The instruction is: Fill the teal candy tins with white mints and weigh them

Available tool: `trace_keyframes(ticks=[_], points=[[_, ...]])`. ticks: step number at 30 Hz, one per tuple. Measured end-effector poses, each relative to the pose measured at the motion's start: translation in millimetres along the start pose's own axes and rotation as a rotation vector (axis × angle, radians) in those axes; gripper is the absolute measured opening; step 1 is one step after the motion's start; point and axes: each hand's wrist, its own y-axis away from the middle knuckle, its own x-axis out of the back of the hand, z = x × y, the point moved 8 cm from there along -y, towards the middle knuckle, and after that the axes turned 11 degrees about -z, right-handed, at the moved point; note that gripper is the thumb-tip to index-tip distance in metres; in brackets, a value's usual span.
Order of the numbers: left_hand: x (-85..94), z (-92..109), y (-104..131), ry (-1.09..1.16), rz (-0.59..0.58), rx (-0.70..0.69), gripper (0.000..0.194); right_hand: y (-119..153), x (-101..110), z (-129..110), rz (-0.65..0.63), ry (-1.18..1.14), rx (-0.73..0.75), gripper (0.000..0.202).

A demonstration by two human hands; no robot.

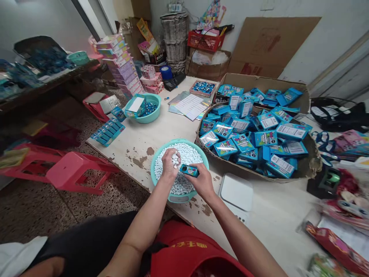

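My left hand (169, 163) is cupped around several small white candies (175, 158) above a turquoise basin (154, 181). More loose white candies (191, 152) fill that basin. My right hand (203, 181) grips a small blue candy box (189, 170) over the basin's right side. The box lies tilted, with a dark end, apparently its opening, toward my left hand. A small gap shows between the box and the candies in my left palm.
A large cardboard box (314, 163) of blue candy boxes stands right, beside a white scale (236, 191). Farther back are a second turquoise basin (155, 115), paper sheets (190, 105) and a tray of blue pieces (203, 87). Red stools (72, 169) stand left.
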Motion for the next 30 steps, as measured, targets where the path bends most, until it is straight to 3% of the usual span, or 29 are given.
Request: trace_keyframes(ticks=[6, 14, 21, 30], points=[[-4.2, 3, 4, 0.047, 0.049, -0.037, 0.03, -10, -10, -8, -0.024, 0.123, -0.004, 0.027], [-6.8, 8, 3, -0.06, 0.049, -0.126, 0.03, -15, -11, -10, -0.046, 0.192, -0.026, 0.027], [-3.7, 3, -3, -0.092, 0.09, -0.119, 0.035, -21, -10, -9, -0.053, 0.206, -0.027, 0.028], [-13.9, 9, -6, -0.103, 0.062, -0.11, 0.039, -25, -3, -16, -0.028, 0.166, 0.003, 0.029]])
